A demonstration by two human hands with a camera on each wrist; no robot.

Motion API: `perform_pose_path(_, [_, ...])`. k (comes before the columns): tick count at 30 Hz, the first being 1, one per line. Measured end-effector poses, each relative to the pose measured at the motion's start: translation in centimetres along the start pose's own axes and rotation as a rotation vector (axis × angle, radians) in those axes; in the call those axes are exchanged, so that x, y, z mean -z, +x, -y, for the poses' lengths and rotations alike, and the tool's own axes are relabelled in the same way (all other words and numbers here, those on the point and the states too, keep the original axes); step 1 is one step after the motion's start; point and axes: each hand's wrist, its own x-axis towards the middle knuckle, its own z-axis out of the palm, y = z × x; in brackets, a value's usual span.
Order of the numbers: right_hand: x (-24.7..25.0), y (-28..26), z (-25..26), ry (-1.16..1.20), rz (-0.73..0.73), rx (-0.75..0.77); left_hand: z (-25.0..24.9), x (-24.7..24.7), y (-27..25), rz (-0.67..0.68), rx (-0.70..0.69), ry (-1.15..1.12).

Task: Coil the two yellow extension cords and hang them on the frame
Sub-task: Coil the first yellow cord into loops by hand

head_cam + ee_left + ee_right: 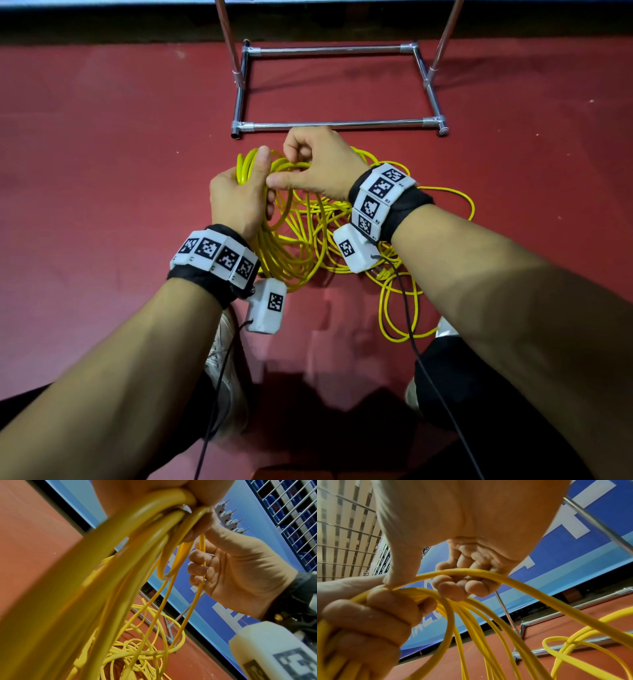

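The left hand (239, 198) grips a bundle of yellow cord loops (284, 246), fingers curled round them, thumb up. Just beside it, touching, the right hand (318, 164) curls its fingers over one strand (488, 573) feeding into that bundle. Loose yellow cord (400, 308) lies tangled on the red floor (102, 154) below, near the metal frame (335, 125) standing farther off.

two hands (239, 202), one metal frame (337, 125)
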Motion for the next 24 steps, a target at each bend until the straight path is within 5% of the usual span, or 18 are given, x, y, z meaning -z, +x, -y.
perform_pose_path(11, [-0.4, -3.3, -6.0, -0.020, -0.081, -0.296, -0.1, 0.5, 1.0, -0.071, -0.014, -0.016])
perform_pose_path(17, [0.5, -3.2, -6.1, 0.112, -0.113, -0.200, 1.6, 0.3, 0.5, 0.025, 0.082, 0.194])
perform_pose_path(24, [-2.3, -2.5, -2.6, -0.025, 0.105, -0.071, 3.1, -0.6, -0.5, 0.074, 0.142, 0.188])
